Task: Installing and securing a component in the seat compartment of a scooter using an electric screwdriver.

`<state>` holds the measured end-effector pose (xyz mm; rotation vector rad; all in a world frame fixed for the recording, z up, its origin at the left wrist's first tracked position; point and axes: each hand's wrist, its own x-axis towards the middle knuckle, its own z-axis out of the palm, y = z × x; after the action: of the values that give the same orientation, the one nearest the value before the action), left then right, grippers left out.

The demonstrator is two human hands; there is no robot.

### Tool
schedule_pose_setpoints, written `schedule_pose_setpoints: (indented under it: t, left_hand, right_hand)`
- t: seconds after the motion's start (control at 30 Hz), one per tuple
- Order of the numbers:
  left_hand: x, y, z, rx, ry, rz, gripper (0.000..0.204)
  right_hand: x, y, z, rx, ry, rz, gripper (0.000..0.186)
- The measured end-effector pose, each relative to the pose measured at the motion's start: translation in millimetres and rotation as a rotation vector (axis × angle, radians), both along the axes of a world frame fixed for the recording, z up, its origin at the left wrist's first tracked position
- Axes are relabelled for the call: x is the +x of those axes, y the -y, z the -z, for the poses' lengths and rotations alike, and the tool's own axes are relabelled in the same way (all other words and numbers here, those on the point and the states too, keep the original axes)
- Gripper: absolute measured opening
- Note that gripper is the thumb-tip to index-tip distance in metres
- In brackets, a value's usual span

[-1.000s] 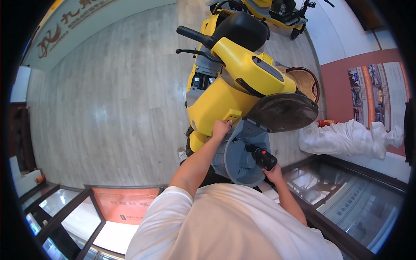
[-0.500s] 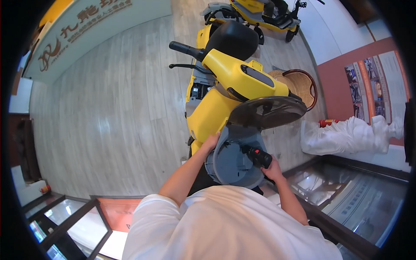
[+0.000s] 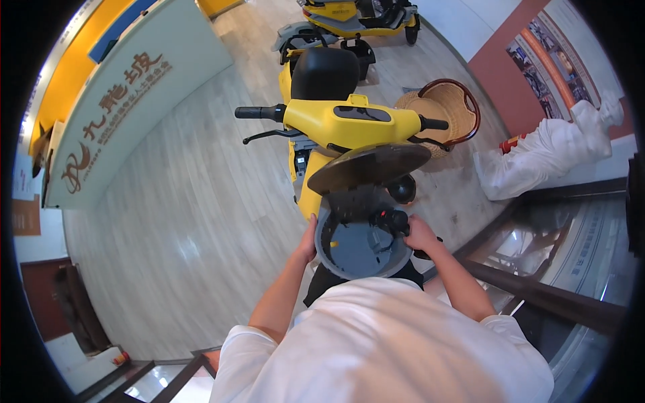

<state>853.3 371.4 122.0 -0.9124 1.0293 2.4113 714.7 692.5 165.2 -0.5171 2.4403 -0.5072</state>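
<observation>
As the yellow scooter (image 3: 336, 119) is now faced more squarely than 0.5 s ago, its grey front bucket (image 3: 353, 248) seems easier to work in, the black cordless drill (image 3: 395, 221) being grasped at its right rim by the right hand (image 3: 420, 235), while the left hand (image 3: 308, 243) is set against its left side, grip unclear.

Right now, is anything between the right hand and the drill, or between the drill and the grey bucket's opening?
Nothing visible: the right hand grips the black drill at the grey bucket's right rim, and the dark lid stands raised beyond the opening.
</observation>
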Motion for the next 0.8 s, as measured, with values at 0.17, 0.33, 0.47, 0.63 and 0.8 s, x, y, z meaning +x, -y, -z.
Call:
schedule_pose_setpoints:
  t: [0.17, 0.33, 0.47, 0.63, 0.8]
  left_hand:
    - [9.6, 8.2, 1.2, -0.029, 0.017, 0.041, 0.073]
    - [-5.1, 16.9, 7.0, -0.031, 0.007, 0.056, 0.061]
    - [-17.0, 19.2, 2.5, -0.052, 0.062, 0.079, 0.052]
    - [-19.6, 18.2, -9.6, -0.052, 0.086, 0.084, 0.052]
    - [-15.9, 15.1, -8.6, -0.071, 0.090, 0.089, 0.048]
  right_hand:
    - [5.4, 5.4, -5.8, 0.034, 0.009, 0.055, 0.038]
    - [7.6, 12.2, -17.4, 0.055, 0.041, 0.121, 0.037]
    - [13.3, 11.2, -23.6, 0.073, -0.014, 0.130, 0.036]
    - [11.1, 19.3, -45.3, 0.154, 0.047, 0.125, 0.038]
    - [10.5, 16.7, -34.2, 0.137, 0.040, 0.069, 0.038]
